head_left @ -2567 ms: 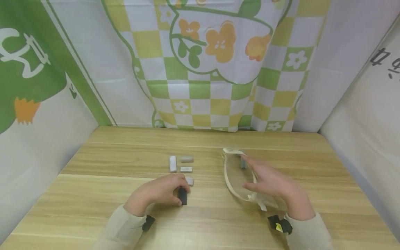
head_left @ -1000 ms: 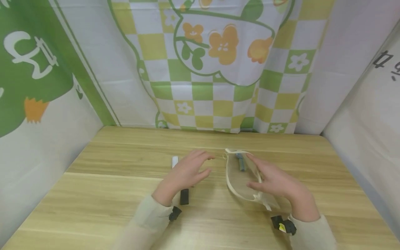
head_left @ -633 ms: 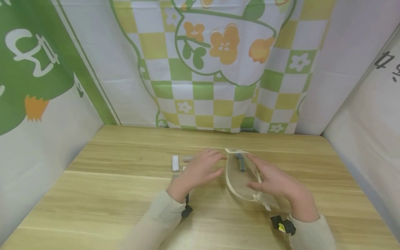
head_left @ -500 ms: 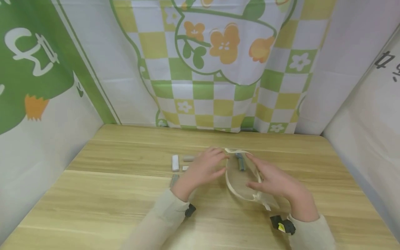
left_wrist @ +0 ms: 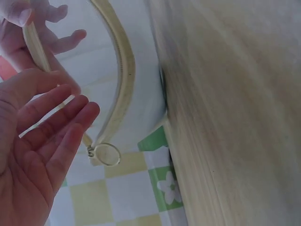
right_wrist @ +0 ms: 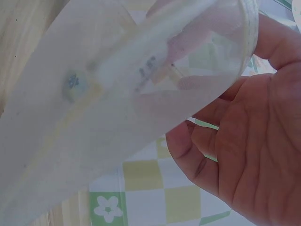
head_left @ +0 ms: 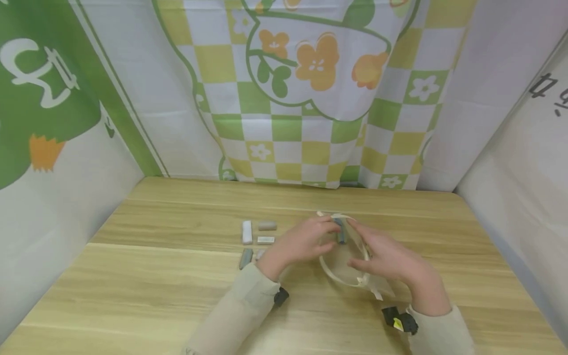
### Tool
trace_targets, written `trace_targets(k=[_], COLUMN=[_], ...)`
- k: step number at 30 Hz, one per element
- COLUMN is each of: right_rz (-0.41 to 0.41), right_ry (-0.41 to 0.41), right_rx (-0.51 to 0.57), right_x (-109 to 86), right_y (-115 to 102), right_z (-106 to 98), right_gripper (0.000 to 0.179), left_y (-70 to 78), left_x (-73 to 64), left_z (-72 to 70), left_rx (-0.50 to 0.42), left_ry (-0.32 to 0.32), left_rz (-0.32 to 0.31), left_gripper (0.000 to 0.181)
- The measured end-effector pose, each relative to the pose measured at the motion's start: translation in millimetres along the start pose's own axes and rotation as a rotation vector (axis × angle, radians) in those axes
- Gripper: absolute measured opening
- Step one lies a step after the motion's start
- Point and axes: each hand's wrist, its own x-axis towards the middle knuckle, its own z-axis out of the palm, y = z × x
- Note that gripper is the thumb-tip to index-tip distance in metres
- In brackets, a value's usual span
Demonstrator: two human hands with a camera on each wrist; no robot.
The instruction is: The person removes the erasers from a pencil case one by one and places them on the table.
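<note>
A translucent zip pouch [head_left: 329, 273] with a cream rim stands with its mouth open on the table. My right hand [head_left: 390, 254] holds the pouch's right rim, thumb and fingers on either side of it. Inside lies a small blue-grey stick-like piece [head_left: 341, 232], partly covered by my left fingers. My left hand [head_left: 303, 241] reaches over the left rim, fingertips at the opening; in the left wrist view its fingers [left_wrist: 61, 117] are loosely bent with nothing between them. A zipper pull ring [left_wrist: 107, 154] hangs at the pouch's far end.
Left of my left hand lie a white block [head_left: 247, 232], a grey-brown cylinder [head_left: 267, 226], a small white block [head_left: 266, 240] and a grey-green block [head_left: 246, 258]. Another pale piece shows partly behind my left wrist. A patterned curtain [head_left: 288, 128] hangs behind the wooden table [head_left: 155, 276].
My left hand has left a black block on the table and moved right to the pouch's mouth. The black block is now hidden behind my left forearm. My right hand stays at the pouch.
</note>
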Motion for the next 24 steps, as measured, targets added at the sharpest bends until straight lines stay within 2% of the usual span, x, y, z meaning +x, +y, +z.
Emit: trace_targets(k=[6, 12, 18, 24], right_rz=[-0.012, -0.016, -0.02, -0.045], right_ry=[0.011, 0.007, 0.0, 0.013], right_rx=[-0.007, -0.009, -0.009, -0.016], right_x=[0.3, 0.3, 0.2, 0.3], right_y=[1.0, 0.5, 0.3, 0.0], right_z=[0.9, 0.3, 0.3, 0.0], right_gripper=[0.088, 0.087, 0.086, 0.085], left_y=[-1.0, 5.5, 5.6, 7.6], left_x=[9.6, 20.5, 32.8, 42.4], left_z=[1.7, 4.0, 13.7, 15.7], left_rx=[-0.035, -0.036, 0.034, 0.087], left_ry=[-0.044, -0.097, -0.158, -0.212], left_rz=[0.02, -0.007, -0.02, -0.02], left_gripper=[0.035, 0.037, 0.038, 0.036])
